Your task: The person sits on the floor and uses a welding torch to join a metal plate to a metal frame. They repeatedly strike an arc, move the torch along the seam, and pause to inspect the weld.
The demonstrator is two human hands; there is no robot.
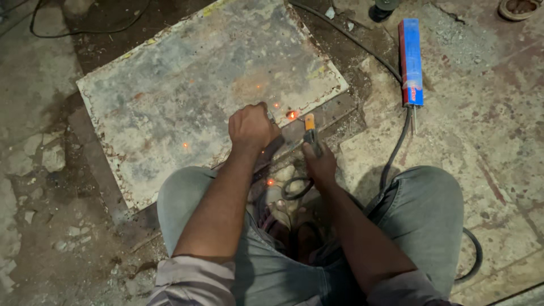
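Observation:
I squat over a worn metal plate [187, 85] lying flat on the floor. My right hand [320, 164] grips a welding electrode holder [310, 131] with an orange tip, pointed at the plate's near right edge. A glowing spot [292, 115] burns there and sparks scatter across the plate. My left hand [252, 127] is closed in a fist just left of the glow, around a small tool or piece that I cannot make out. A black cable loop [296, 188] hangs below my right hand.
A blue and red box of welding rods [411, 61] lies on the floor at upper right, rods poking out of its near end. A thick black cable [396, 141] runs past it toward my right knee. Rubble covers the broken concrete at left.

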